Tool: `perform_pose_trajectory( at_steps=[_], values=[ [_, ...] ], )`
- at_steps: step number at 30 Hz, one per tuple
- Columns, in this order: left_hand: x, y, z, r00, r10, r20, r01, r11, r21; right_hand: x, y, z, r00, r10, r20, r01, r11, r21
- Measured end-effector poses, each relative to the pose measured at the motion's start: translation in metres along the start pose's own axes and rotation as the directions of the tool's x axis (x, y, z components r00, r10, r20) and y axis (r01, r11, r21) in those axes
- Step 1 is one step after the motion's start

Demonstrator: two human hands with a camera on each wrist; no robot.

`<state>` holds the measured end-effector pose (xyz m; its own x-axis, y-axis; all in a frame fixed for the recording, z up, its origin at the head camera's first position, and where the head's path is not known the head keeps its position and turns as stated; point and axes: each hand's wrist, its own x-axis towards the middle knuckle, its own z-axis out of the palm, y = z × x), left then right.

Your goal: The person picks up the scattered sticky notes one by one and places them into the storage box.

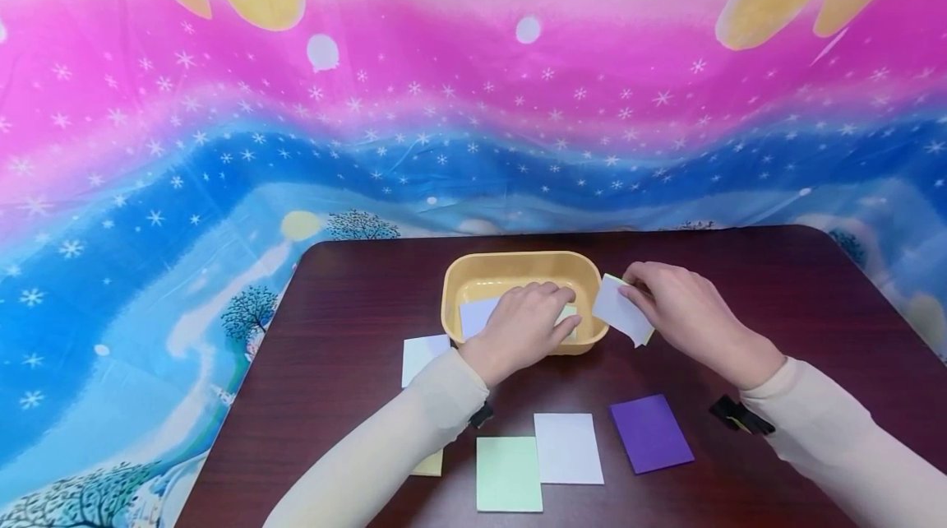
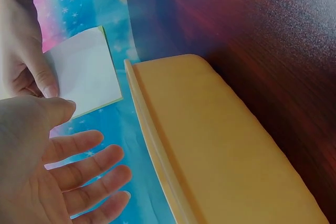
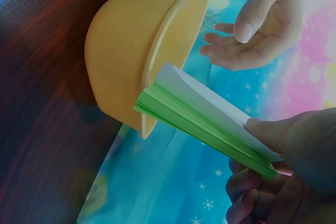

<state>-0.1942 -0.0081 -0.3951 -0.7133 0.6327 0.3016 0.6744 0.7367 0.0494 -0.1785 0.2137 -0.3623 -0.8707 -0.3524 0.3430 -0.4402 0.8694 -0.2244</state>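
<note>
My right hand [image 1: 684, 310] pinches a sticky-note pad [image 1: 618, 311] at the right end of a yellow plastic basin [image 1: 449, 298]. In the right wrist view the pad [image 3: 205, 129] shows bright green edges and a white top sheet, with the thumb on the white side and fingers beneath. My left hand [image 1: 521, 324] hovers over the basin, its fingers spread and loosely bent around nothing. Inside the basin lie a pale lavender pad [image 1: 476, 315] and a light green one [image 1: 569, 321], both partly hidden by the left hand.
Nearer on the dark wooden table [image 1: 333, 298] lie a light green pad [image 1: 509, 474], a white pad [image 1: 568, 448] and a purple pad [image 1: 651, 434]. Another white pad [image 1: 423, 357] and a yellowish one [image 1: 430, 465] are partly covered by the left arm. A patterned cloth [image 1: 473, 84] hangs behind.
</note>
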Motion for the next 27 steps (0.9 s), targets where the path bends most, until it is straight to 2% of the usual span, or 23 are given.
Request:
perform_pose_trajectory(
  at_steps=[20, 27],
  values=[
    [-0.002, -0.007, -0.006, 1.0, -0.017, 0.011, 0.017, 1.0, -0.002, 0.007, -0.006, 0.001, 1.0, -0.022, -0.021, 0.022, 1.0, 0.015],
    [-0.001, -0.009, -0.008, 0.999, -0.037, 0.036, 0.037, 0.999, -0.004, 0.011, -0.007, 0.003, 0.999, -0.025, -0.022, 0.025, 0.999, 0.026]
  ],
)
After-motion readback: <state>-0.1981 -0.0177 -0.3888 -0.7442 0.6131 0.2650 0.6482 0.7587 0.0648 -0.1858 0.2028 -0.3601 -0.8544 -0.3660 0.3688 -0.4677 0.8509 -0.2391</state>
